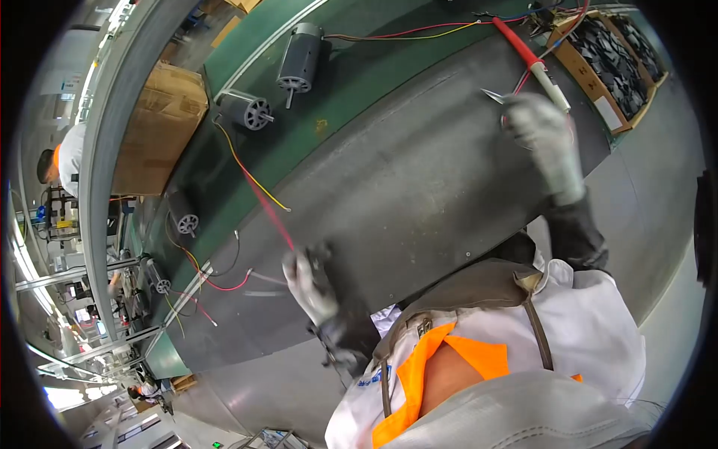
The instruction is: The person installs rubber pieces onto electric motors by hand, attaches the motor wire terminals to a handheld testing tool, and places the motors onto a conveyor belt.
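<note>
**Red wire [271, 212] drawn taut at the motor bench**

A worker in grey-white gloves leans over a dark worktop [419, 194], both hands blurred. The left hand [307, 286] pinches the red wire near its end, the fingers pressed together around it; the wire slants back toward a motor [253, 113] on the green belt [321, 123]. Beside it, a yellow wire [234, 153] lies free, its metal tip bare on the worktop.

The right hand [542, 135], well apart, appears to have its fingers curled around a pointed metal tool [491, 96], close to a red-and-white wand [531, 63]. Blur hides the exact grip.

The job on this motor looks partway: the yellow wire carries a tip, while the red wire's end is hidden in the glove, so whether it is finished cannot be told. Three more motors, one farther up the belt [301, 60] and two lower down [182, 212] [157, 277], have loose wires nearby, apparently left unjoined. At the far corner, a cardboard box [604, 112] holds black pieces [609, 63].
</note>
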`<act>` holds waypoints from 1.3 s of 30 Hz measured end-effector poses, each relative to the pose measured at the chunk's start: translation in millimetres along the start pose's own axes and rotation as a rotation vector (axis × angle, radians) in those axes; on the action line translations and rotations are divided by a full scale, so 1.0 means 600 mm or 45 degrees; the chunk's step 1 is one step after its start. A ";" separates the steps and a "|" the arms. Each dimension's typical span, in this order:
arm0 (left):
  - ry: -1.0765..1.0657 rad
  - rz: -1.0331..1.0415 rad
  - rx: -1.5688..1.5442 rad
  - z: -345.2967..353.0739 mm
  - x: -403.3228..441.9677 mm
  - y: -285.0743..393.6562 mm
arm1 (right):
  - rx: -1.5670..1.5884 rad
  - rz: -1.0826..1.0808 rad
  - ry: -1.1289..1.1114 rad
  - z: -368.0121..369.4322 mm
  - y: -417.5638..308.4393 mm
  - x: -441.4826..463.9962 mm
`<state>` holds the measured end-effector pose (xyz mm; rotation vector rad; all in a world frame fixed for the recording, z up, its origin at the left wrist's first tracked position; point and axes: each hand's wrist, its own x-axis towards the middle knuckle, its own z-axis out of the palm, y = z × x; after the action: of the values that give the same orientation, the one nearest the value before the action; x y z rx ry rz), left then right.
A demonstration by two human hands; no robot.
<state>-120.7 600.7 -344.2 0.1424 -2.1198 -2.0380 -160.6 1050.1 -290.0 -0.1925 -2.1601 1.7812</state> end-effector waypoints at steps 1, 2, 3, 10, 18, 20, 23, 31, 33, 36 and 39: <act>0.131 -0.063 -0.084 0.006 -0.045 0.003 | -0.069 0.277 0.364 -0.052 0.020 0.019; 0.262 -0.128 -0.167 0.019 -0.086 0.012 | -0.036 0.028 0.491 -0.101 0.027 0.033; 0.295 -0.155 -0.225 0.028 -0.120 0.017 | 0.068 -0.020 0.573 -0.133 0.026 0.062; 0.372 0.059 0.111 0.079 -0.203 0.011 | 0.279 -0.175 0.051 -0.121 -0.016 0.247; 0.204 -0.452 -0.682 0.115 -0.180 0.049 | 0.325 0.478 -1.415 0.099 -0.030 0.055; -0.017 -0.713 -0.831 0.136 -0.163 0.053 | 0.482 0.418 -1.576 0.131 -0.002 0.014; -0.330 -0.591 -0.944 0.163 -0.105 0.073 | 0.163 -0.628 -1.302 0.155 -0.003 -0.017; -0.229 -0.443 -0.975 0.259 -0.002 0.122 | 0.457 0.000 -1.079 0.149 -0.067 -0.051; -0.162 -0.400 -1.043 0.280 0.003 0.127 | 0.615 0.018 -1.076 0.152 -0.070 -0.045; -0.133 -0.396 -1.033 0.284 0.007 0.137 | 0.627 -0.006 -1.022 0.167 -0.076 -0.045; -0.050 -0.353 -0.965 0.293 0.011 0.149 | 0.536 -0.090 -1.023 0.168 -0.079 -0.041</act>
<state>-157.5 775.6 -260.2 0.2867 -1.2554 -2.8613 -166.3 939.0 -264.4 0.8186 -2.1022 2.4915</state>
